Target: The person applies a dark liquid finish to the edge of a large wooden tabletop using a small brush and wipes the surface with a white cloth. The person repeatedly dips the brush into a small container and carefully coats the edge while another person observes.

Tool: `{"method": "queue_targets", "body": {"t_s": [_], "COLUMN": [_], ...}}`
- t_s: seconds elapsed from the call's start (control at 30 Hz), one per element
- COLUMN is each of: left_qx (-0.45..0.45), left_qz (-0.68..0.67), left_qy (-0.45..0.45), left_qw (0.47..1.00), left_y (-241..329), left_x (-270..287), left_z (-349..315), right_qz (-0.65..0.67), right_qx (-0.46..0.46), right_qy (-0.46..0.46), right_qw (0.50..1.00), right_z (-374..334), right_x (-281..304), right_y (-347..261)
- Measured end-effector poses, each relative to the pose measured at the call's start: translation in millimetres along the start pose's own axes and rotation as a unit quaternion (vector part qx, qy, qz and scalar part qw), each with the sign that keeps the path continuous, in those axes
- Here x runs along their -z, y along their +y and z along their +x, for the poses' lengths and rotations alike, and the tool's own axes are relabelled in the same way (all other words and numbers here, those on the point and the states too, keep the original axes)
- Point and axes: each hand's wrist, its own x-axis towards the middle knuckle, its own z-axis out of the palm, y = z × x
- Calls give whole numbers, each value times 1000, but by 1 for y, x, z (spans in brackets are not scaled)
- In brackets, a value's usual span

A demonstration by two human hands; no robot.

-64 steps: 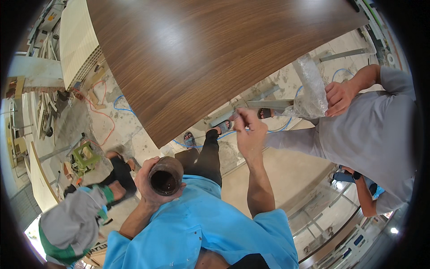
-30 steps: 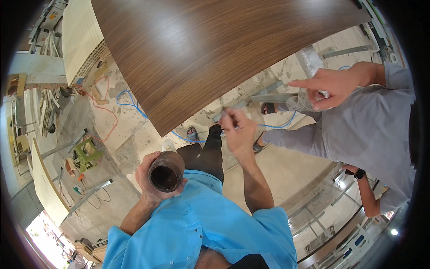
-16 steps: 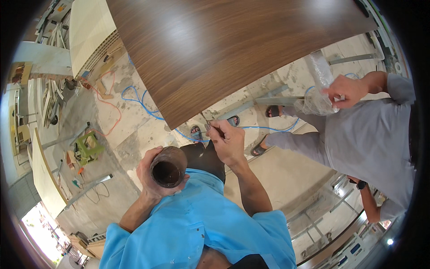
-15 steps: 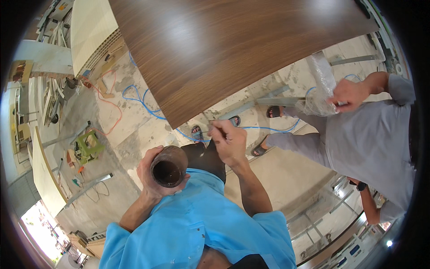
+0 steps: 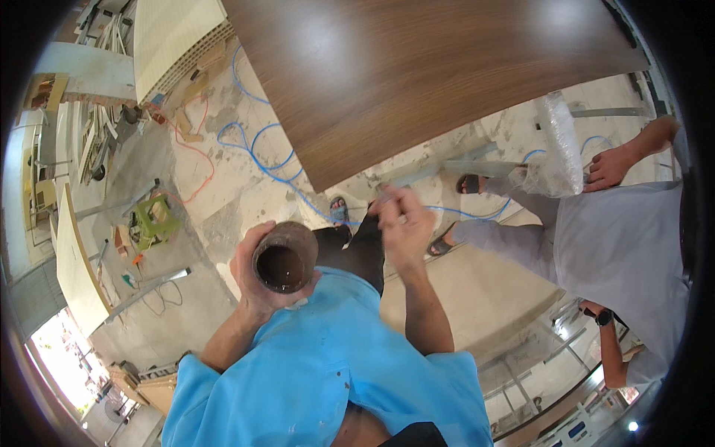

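Near left, before the blue shirt [image 5: 328, 328]: one brown jar [image 5: 286, 257], round, mouth facing up toward the wearer, dark and glossy within; exact tilt uncertain.
Left hand [image 5: 249, 264]: gripping the jar around its side.
Right hand [image 5: 408, 223]: right of the jar and apart from it; fingers bent, blurred by motion; no telling whether anything thin is pinched between them.
Step in hand: by judgement, a holding step, jar supported on the left while the right hand works clear of it.
Next move: by judgement, calls for a level jar and a steady right hand, since the contents look wet and could slop.
Wood-grain desk [image 5: 417, 74]: far side, brown, one corner pointing toward the wearer; apart from both hands.
Clear plastic wrap [image 5: 562, 149]: far right, just beside a co-worker's hand [image 5: 611, 165]; contact unclear.
Floor [image 5: 208, 246], left: green stool [image 5: 155, 223], orange cord [image 5: 213, 170], looped blue line [image 5: 257, 160], hose or cable.
Brands, labels, writing: none legible on jar, desk or wrap; goods at the far left rim too small to read.
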Motion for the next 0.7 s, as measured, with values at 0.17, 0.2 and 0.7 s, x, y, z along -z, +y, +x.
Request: {"method": "queue_targets", "body": {"t_s": [0.17,0.2,0.7], "left_qx": [-2,-3,48], "left_qz": [2,15,-32], "left_qy": [6,2,10], "left_qw": [1000,1000,998], "left_y": [-1,-1,-7], "left_x": [4,4,-18], "left_z": [-2,-3,-8], "right_qz": [-3,-19,-93], "right_qx": [-2,49,48], "right_qy": [-23,-63,165], "right_qw": [1000,997,981], "right_z": [-7,-14,86], "right_x": [-21,-30,89], "right_y": [-3,-4,13]}}
